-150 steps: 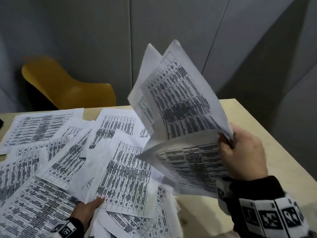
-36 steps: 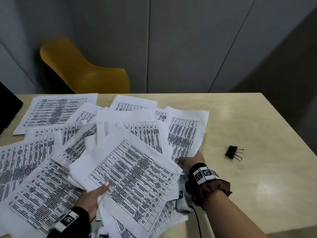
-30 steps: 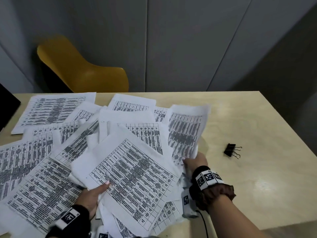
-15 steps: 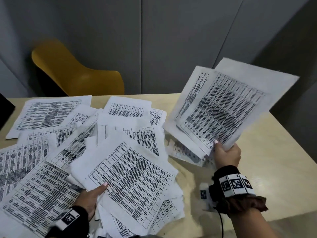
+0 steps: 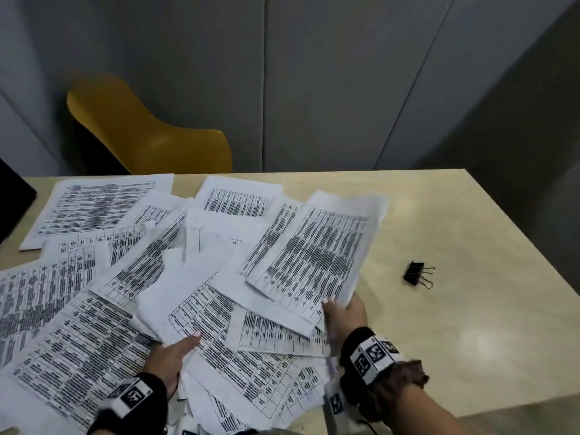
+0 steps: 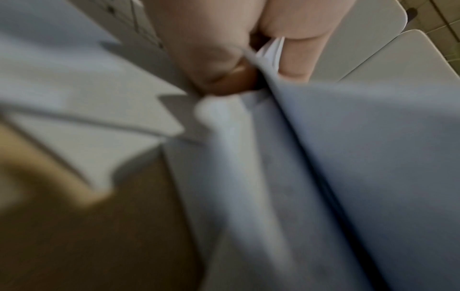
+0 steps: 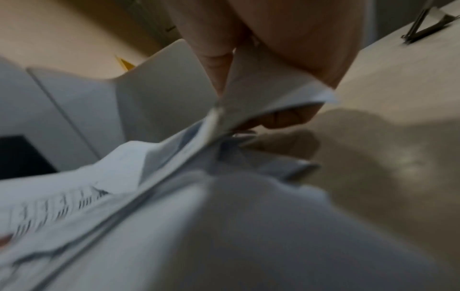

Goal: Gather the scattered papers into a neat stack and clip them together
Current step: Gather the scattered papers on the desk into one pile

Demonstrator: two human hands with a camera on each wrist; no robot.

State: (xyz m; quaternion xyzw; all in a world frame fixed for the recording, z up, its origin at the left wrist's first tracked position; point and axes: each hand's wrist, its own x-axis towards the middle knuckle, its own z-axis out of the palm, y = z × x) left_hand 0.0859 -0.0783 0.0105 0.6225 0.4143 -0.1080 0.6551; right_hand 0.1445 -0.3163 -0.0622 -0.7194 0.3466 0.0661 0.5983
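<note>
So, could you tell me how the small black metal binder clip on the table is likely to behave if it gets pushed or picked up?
The small black metal binder clip lies on its side with its wire handles splayed, so it would probably slide, not roll. The pale wooden table looks glossy, so a nudge may send it skidding. It seems rigid and light.

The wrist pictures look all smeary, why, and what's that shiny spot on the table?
Left wrist view: the papers are too close, so everything blurs. Right wrist view: also soft, though the right hand pinching a sheet shows. Head view: sharper, with glare on the table near the clip.
</note>
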